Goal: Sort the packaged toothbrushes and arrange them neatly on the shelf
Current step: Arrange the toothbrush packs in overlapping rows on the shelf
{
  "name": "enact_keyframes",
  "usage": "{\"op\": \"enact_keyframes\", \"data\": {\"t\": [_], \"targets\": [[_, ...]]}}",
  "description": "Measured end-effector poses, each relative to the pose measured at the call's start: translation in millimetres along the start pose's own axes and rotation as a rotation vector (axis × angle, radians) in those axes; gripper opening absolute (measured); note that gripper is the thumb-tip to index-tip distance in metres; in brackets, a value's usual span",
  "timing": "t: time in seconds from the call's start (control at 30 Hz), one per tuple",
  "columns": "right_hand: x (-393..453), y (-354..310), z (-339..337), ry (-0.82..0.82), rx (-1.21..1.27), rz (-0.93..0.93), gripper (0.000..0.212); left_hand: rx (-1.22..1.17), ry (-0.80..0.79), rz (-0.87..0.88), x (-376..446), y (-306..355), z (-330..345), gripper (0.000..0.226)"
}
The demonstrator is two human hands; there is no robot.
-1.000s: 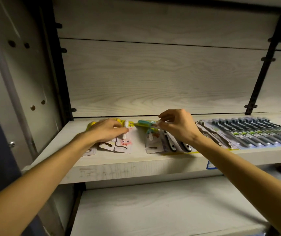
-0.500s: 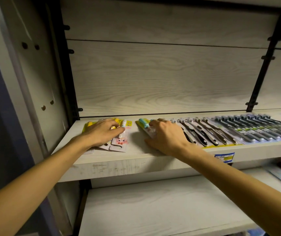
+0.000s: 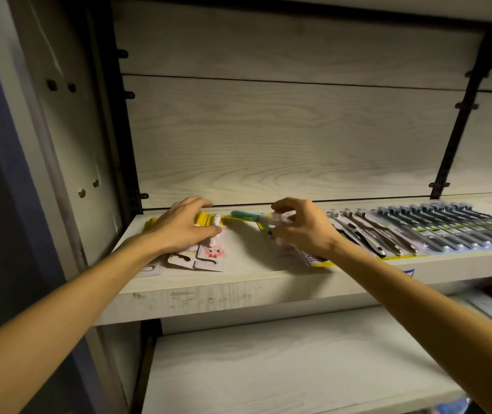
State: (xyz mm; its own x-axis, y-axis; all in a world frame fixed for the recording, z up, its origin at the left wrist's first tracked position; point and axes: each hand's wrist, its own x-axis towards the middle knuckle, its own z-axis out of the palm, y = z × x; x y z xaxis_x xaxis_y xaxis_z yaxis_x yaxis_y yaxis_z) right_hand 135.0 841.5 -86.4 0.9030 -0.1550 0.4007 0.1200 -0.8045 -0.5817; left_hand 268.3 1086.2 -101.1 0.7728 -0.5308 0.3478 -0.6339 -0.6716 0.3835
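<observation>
pale wood-grain shelf point(image 3: 247, 282) runs across the middle of the frame, with packaged toothbrushes laid along it. left of centre, the left hand point(image 3: 182, 228) lies on the yellow-backed children's packs point(image 3: 209, 249), fingers spread and fairly straight, pressing them flat. at centre the right hand point(image 3: 304, 231) has its fingers curled, pinching a teal toothbrush pack point(image 3: 253, 217) that is raised slightly above the stack beneath it. just right of that hand lie grey-handled toothbrushes on a yellow-edged card point(image 3: 367, 234), and further right a fanned row of dark multi-brush packs point(image 3: 447, 228) reaches the right edge. a second, lower shelf point(image 3: 268, 363) fills the bottom of the frame.
</observation>
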Motion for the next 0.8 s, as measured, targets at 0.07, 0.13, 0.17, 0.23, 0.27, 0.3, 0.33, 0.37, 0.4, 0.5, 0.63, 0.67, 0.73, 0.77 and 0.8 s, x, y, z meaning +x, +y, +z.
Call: {"op": "enact_keyframes", "data": {"t": [0.07,0.13,0.17,0.23,0.27,0.3,0.33,0.37,0.4,0.5,0.63,0.67,0.73,0.77,0.8], "targets": [[1,-6,-11,-0.083,0.067,-0.05,0.045,0.048,-0.006,0.095,4,12,-5,0.079],[2,-13,-20,-0.172,0.087,-0.094,0.044,0.097,-0.05,0.173,11,24,-8,0.087],[2,-17,-23,-0.189,0.095,-0.11,0.043,0.111,-0.088,0.196,16,30,-8,0.088],[5,-21,-28,-0.196,0.083,-0.136,0.043,0.061,-0.209,0.22,25,40,-8,0.08],[7,-21,-31,-0.201,0.066,-0.142,0.043,0.008,-0.273,0.227,28,44,-7,0.071],[10,-21,-34,-0.208,0.058,-0.139,0.044,-0.026,-0.316,0.244,31,47,-7,0.057],[12,-19,-37,-0.208,0.068,-0.126,0.045,-0.022,-0.325,0.26,33,49,-6,0.042],[13,-16,-38,-0.192,0.089,-0.106,0.047,0.003,-0.304,0.263,34,49,-5,0.029],[14,-10,-39,-0.15,0.087,-0.085,0.049,0.029,-0.26,0.243,35,47,-5,0.026],[14,10,-31,0.039,-0.151,0.023,0.059,0.075,-0.063,0.076,32,43,-5,0.038],[4,27,-8,-0.016,-0.468,0.059,0.053,0.048,0.037,-0.142,28,45,0,0.053],[2,28,-3,-0.008,-0.488,0.026,0.051,0.019,0.006,-0.18,28,46,1,0.052],[0,26,4,0.028,-0.501,-0.021,0.047,-0.044,-0.044,-0.215,29,47,6,0.045],[1,24,5,0.032,-0.502,-0.022,0.046,-0.064,-0.044,-0.218,28,48,8,0.042],[1,21,6,0.028,-0.494,-0.015,0.044,-0.089,-0.032,-0.219,26,47,11,0.039]]}}
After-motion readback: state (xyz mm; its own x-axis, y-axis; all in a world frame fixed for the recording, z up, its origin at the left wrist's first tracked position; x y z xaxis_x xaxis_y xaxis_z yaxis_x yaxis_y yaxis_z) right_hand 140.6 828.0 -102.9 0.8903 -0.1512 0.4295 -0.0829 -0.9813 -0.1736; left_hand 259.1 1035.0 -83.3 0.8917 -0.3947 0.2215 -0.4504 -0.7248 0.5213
